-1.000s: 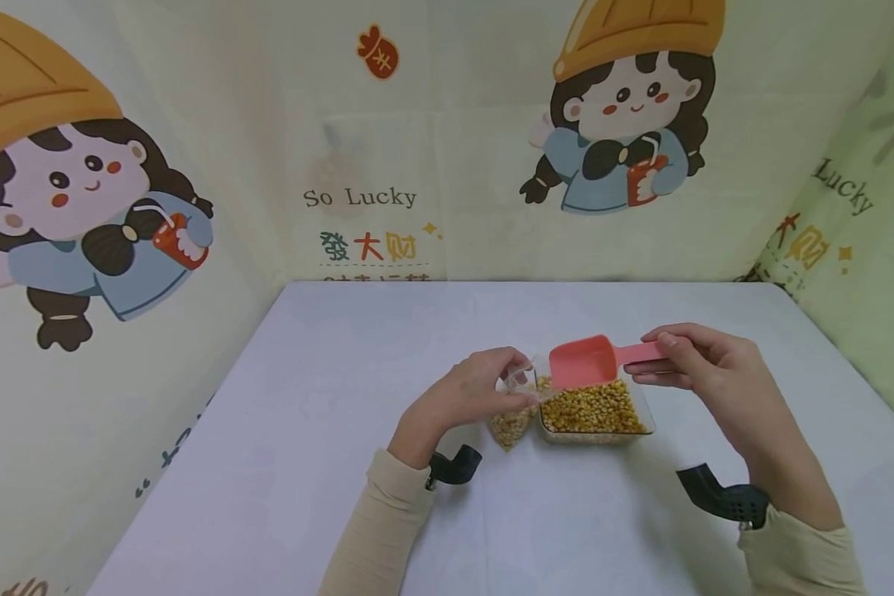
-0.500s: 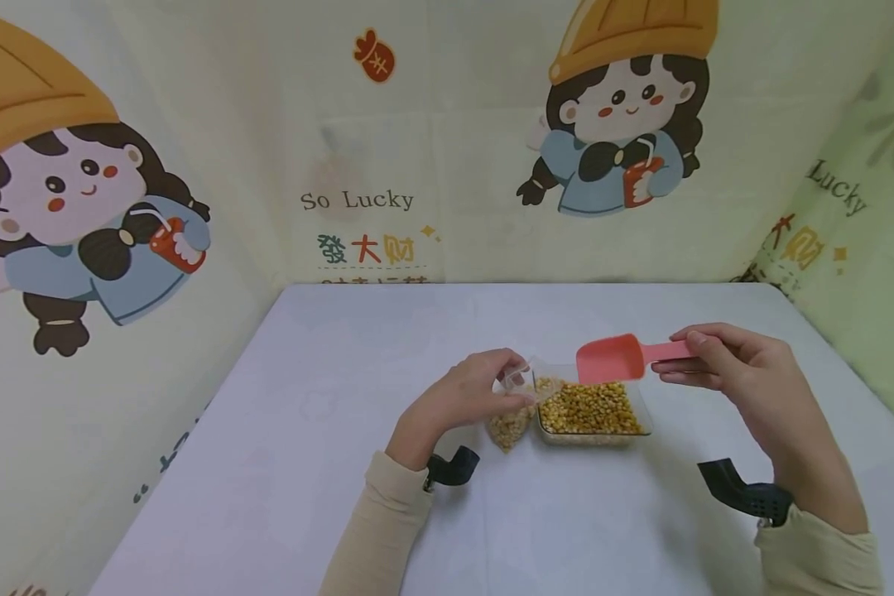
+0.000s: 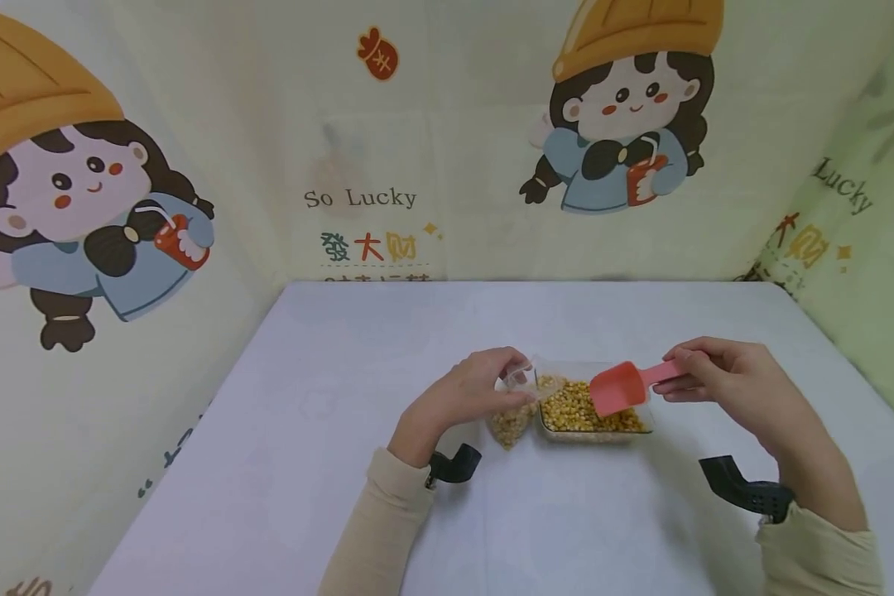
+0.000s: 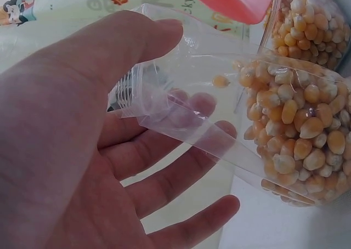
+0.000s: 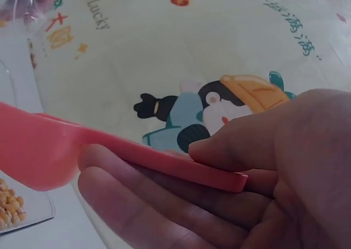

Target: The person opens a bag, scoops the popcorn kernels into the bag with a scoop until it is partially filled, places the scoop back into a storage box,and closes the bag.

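Observation:
My left hand (image 3: 465,387) holds the open mouth of a clear plastic bag (image 3: 510,428), its thumb on one side and fingers along the other. Corn kernels (image 4: 299,128) fill the bag's lower part, and a single kernel lies nearer the mouth. Between thumb and fingers, my right hand (image 3: 733,389) grips the handle of a pink scoop (image 3: 617,389). The scoop's bowl tilts down over the right half of a clear rectangular container (image 3: 592,438), overlapping the corn kernels inside it. No kernels show in the visible part of the bowl.
The bag stands against the container's left side on a white table (image 3: 343,397). Behind the table hangs a pale printed cloth (image 3: 477,165) with cartoon figures and lettering. Dark camera mounts (image 3: 454,465) stick out from both wrists.
The scoop moved right, away from the bag's mouth, then dipped and tilted down toward the kernels in the container. My left hand and the bag stayed nearly in place.

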`<state>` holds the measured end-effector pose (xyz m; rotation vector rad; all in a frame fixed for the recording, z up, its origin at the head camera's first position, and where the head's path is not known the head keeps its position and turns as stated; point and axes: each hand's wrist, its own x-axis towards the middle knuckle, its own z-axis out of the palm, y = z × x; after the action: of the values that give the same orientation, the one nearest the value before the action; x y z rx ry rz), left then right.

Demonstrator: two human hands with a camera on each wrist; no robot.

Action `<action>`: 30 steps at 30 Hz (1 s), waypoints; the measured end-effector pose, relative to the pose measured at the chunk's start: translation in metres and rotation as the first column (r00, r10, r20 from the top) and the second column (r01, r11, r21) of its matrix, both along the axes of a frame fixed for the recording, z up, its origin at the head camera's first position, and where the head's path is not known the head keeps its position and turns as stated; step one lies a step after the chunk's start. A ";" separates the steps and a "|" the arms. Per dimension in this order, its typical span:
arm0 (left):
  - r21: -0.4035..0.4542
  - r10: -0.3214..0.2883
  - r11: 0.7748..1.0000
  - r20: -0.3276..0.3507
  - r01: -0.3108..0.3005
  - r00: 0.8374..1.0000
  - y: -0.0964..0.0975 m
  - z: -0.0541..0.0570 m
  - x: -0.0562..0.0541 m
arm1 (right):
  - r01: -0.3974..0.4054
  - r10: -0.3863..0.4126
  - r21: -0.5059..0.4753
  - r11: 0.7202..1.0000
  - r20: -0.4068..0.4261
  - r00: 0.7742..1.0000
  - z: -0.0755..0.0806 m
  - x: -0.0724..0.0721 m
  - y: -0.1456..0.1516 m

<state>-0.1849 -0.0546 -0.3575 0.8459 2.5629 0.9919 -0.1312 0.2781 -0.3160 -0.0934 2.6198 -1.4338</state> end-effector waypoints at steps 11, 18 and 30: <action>-0.002 -0.010 1.000 -0.015 0.010 1.000 0.003 0.001 -0.002 | 0.011 -0.011 0.106 0.994 0.003 1.000 -0.004 -0.003 -0.001; -0.013 -0.010 1.000 -0.009 0.010 1.000 0.004 0.001 -0.001 | -0.034 0.031 0.102 0.994 0.030 0.999 -0.006 -0.003 -0.005; -0.013 -0.008 1.000 -0.008 0.008 1.000 0.003 0.000 -0.002 | -0.068 0.061 0.084 0.994 0.079 0.995 -0.013 -0.009 -0.008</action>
<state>-0.1866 -0.0511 -0.3575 0.8579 2.5680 0.9708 -0.1407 0.2701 -0.3291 -0.1100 2.5877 -1.2749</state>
